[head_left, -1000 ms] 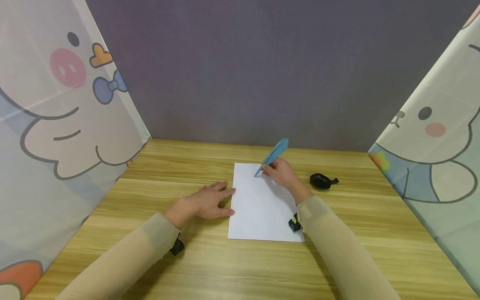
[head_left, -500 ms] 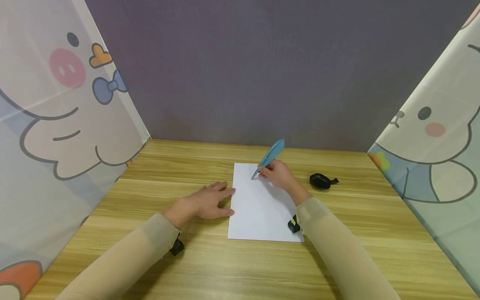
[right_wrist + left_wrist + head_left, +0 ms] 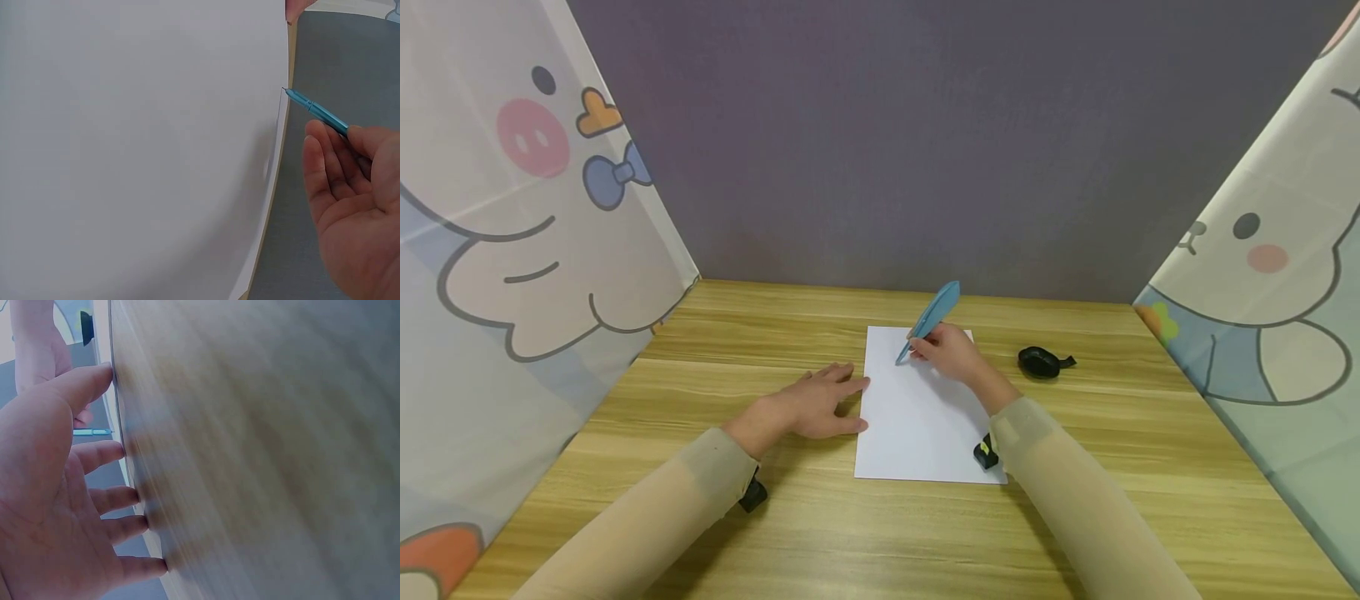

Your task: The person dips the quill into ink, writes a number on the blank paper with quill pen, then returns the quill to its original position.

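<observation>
Right hand (image 3: 950, 352) pinched a blue pen (image 3: 929, 320), its feather-shaped top (image 3: 944, 300) showing only in the head view, tip on white paper (image 3: 917, 433), thin line (image 3: 279, 106) legible only from the right wrist, left hand (image 3: 820, 406) lay fingers spread, thumb and forefinger touching the paper's left edge.

A black object (image 3: 1039, 362) lies on the wooden table (image 3: 1157, 442) between cartoon-printed sheets (image 3: 561, 283).

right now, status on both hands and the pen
Right hand holds blue pen to paper. Left hand spread at its left edge. Black object off right, not blocking.
</observation>
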`<state>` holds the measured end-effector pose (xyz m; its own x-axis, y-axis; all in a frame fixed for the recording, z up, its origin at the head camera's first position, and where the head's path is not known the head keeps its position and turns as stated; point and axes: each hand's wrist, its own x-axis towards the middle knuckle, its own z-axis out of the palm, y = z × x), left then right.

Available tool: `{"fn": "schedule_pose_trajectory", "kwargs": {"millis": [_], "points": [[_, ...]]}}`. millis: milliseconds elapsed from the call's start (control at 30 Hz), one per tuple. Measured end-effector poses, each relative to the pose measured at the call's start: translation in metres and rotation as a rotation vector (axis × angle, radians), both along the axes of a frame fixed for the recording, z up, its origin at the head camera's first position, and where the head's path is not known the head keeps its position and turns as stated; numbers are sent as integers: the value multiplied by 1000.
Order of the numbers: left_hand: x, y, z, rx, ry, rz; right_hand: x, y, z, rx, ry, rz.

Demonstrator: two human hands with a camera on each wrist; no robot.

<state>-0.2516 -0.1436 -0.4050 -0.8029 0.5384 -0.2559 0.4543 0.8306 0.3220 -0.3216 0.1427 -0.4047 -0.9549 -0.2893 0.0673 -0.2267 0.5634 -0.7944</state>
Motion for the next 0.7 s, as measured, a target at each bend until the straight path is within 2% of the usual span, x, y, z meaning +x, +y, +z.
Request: {"fn": "schedule_pose_trajectory", "kwargs": {"millis": [700], "points": [[0, 0, 0, 16, -3, -9, 8, -5, 0, 21, 0, 68]]}}
